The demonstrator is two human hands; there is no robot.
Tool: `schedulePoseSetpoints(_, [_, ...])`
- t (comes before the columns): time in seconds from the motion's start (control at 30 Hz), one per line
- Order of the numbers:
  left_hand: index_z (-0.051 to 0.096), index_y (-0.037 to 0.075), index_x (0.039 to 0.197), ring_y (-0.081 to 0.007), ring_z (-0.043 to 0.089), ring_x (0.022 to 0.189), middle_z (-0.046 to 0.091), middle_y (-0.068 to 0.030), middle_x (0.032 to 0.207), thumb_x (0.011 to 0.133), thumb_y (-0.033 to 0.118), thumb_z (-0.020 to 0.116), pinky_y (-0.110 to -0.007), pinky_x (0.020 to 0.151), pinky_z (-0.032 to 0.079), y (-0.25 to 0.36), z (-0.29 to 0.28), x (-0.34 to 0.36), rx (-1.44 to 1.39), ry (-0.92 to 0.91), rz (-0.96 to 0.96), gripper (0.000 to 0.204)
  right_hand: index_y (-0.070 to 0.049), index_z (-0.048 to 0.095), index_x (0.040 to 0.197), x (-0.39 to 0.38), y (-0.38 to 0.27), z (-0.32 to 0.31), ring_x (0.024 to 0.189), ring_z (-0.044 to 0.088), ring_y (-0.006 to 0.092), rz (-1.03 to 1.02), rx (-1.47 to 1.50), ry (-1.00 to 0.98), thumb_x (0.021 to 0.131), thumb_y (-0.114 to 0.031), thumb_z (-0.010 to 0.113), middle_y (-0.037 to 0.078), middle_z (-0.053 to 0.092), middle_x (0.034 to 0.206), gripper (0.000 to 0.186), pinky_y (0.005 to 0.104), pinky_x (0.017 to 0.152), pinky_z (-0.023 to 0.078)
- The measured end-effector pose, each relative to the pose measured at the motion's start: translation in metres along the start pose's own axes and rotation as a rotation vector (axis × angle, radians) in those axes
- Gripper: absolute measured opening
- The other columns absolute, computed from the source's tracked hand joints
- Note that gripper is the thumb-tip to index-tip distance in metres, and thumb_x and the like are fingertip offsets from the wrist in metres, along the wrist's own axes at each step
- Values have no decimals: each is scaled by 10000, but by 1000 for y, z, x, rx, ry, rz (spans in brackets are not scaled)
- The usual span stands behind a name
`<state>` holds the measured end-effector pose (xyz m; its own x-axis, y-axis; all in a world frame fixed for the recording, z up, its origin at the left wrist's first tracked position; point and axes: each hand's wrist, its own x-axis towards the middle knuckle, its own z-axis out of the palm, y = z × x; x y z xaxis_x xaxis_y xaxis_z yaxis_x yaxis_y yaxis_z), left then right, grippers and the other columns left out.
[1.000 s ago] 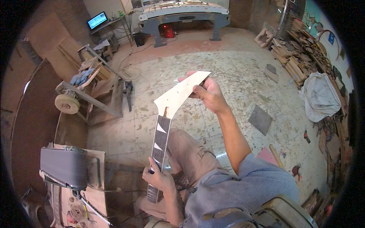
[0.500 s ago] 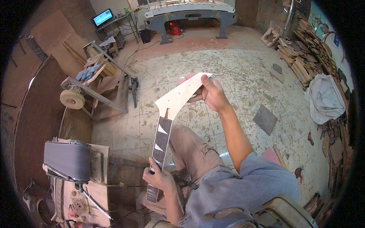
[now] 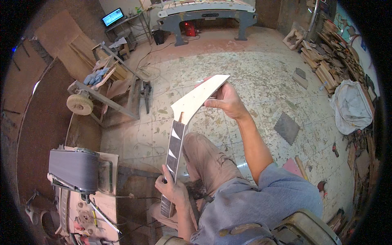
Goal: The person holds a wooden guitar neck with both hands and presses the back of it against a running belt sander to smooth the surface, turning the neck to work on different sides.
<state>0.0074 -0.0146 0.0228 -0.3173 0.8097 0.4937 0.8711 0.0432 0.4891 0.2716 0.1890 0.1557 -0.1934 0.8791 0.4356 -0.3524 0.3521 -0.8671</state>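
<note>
A guitar neck (image 3: pixel 176 141) slants up in front of me, held between both hands. Its pale wooden headstock is broad and angled, with a narrow slot near the dark fretboard, which carries white triangular inlays. My left hand (image 3: pixel 172 190) is wrapped round the lower part of the neck, fingers over the fretboard. My right hand (image 3: pixel 229 101) grips the headstock near its far pointed end, the thumb along the near edge and most fingers hidden behind the wood. To the left of my left hand stands a belt sander (image 3: pixel 74 170) with a grey belt.
A wooden stand with a buffing wheel (image 3: pixel 79 105) is at the left. A large grey-legged machine (image 3: pixel 206 18) stands at the back, near a screen (image 3: pixel 112 17). Stacked wood scraps (image 3: pixel 322 69) and a white sack (image 3: pixel 352 107) line the right. A dark mat (image 3: pixel 286 128) lies on the dusty tiled floor.
The headstock has tilted, showing more of its edge. My right thumb has moved from the headstock's face down to its near edge. My left hand keeps its hold.
</note>
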Motion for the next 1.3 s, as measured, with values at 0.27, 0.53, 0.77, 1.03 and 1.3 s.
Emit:
schedulePoseSetpoints(0.27, [525, 181, 1516, -355, 544, 945, 530, -175, 1011, 730, -105, 609, -438, 898, 459, 3, -16, 12, -184, -254, -121, 840, 60, 519, 1343, 1, 10, 8, 1060, 688, 211, 13, -40, 50, 994, -219, 690, 157, 662, 1208, 479, 351, 910, 603])
schedulePoseSetpoints(0.53, [628, 125, 1408, -382, 612, 872, 592, -203, 974, 787, -29, 593, -438, 838, 500, 12, -30, 28, -319, -393, -171, 641, 33, 587, 1317, 4, 8, -1, 971, 719, 202, 7, -139, 61, 1070, -250, 523, 146, 701, 1193, 382, 345, 825, 633])
schedulePoseSetpoints(0.77, [699, -8, 1169, -404, 652, 878, 664, -219, 963, 778, 65, 643, -432, 827, 503, 2, -25, 34, -367, -546, -198, 401, 44, 636, 1207, 7, 6, 4, 799, 697, 134, 36, -335, 160, 1033, -299, 627, 89, 711, 971, 384, 288, 706, 613])
schedulePoseSetpoints(1.03, [685, -41, 1020, -333, 653, 753, 671, -229, 838, 721, 86, 629, -397, 752, 502, 7, -31, 49, -456, -693, -304, 330, 29, 684, 1081, 22, -12, 10, 805, 638, 108, -7, -450, 178, 976, -326, 708, 76, 710, 911, 371, 279, 607, 553])
schedulePoseSetpoints(1.3, [660, -69, 1035, -181, 609, 729, 646, -122, 766, 731, 84, 593, -341, 706, 484, 24, -38, 53, -746, -805, -411, 347, -9, 683, 1004, 47, -17, -8, 764, 604, 75, -43, -474, 151, 950, -253, 730, 28, 696, 861, 255, 241, 644, 479])
